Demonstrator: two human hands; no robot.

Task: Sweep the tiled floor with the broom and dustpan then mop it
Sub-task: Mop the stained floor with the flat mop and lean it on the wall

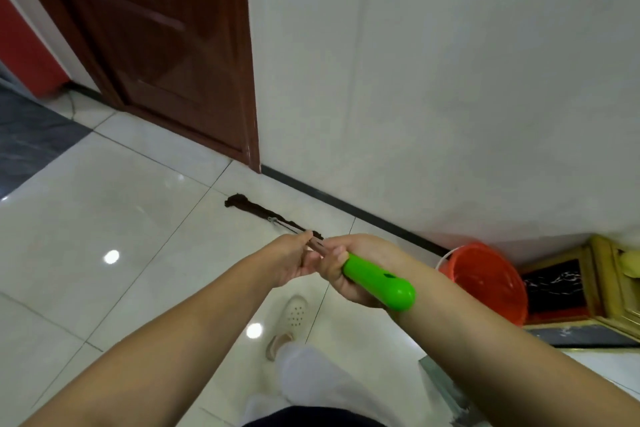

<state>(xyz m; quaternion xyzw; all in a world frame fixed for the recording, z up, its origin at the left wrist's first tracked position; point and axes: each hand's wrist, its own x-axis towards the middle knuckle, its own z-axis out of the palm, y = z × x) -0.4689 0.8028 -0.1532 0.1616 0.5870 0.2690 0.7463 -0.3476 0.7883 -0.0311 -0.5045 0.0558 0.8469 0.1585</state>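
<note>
Both hands gripped a metal-shafted mop (277,221): the right hand (349,270) clenched around its bright green plastic handle, the left hand (289,262) closed on the shaft. Its dark stringy head (flattened out) lay on the glossy white tiled floor (104,218) near the black baseboard (346,206), beside a round orange plastic bucket (491,282).

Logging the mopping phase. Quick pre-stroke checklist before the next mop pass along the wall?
1. Right hand closed on the green grip: ok.
2. Left hand closed on the pole just ahead of the right: ok.
3. Mop head down on the floor tiles near the black baseboard: ok.
4. Tiles ahead of the mop head free of objects: ok.
5. Orange bucket beside the right forearm, clear of the pole: ok.
6. Water in the bucket: cannot tell.
</note>
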